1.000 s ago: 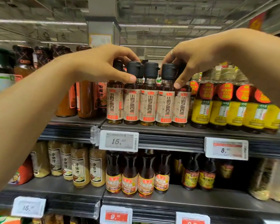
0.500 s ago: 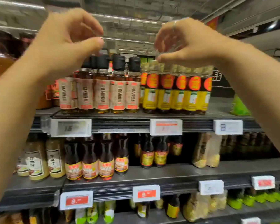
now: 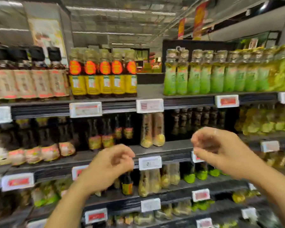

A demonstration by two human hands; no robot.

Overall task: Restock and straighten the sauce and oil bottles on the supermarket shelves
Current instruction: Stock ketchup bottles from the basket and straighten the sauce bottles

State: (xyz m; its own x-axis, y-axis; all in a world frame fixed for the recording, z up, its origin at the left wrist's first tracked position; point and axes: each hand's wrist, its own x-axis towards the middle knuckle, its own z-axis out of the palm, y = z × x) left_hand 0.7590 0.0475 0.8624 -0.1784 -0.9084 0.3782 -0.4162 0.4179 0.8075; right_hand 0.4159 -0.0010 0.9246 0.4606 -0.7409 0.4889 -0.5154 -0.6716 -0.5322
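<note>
Yellow-labelled bottles (image 3: 104, 79) with round orange-red neck stickers stand in a row of five on the top shelf (image 3: 120, 105); they serve as the landmark. Directly left of them, touching the row, stand dark bottles with black caps and tan paper labels (image 3: 39, 74), also upright and side by side. Right of the yellow row, past a bare stretch of shelf, a long line of pale green bottles (image 3: 204, 74) runs to the frame's right edge.

Below the yellow row, one shelf down, dark sauce bottles (image 3: 99, 137) with small red and yellow labels sit further back, and just right of them two clear bottles with light contents (image 3: 152, 130) stand together. White price tags (image 3: 149, 105) clip along each shelf edge.

Both hands are raised in front of the lower shelves, well below the yellow row, and neither touches a bottle. The left hand (image 3: 109, 163) comes up from the bottom of the frame, back of the hand toward the camera, fingers loosely curled with nothing in its grip. The right hand (image 3: 215, 148) enters from the lower right, forearm angled up and leftward, fingers bent and drawn toward the thumb, its grip likewise holding nothing. The two hands are apart, and motion blur softens their fingertips.
</note>
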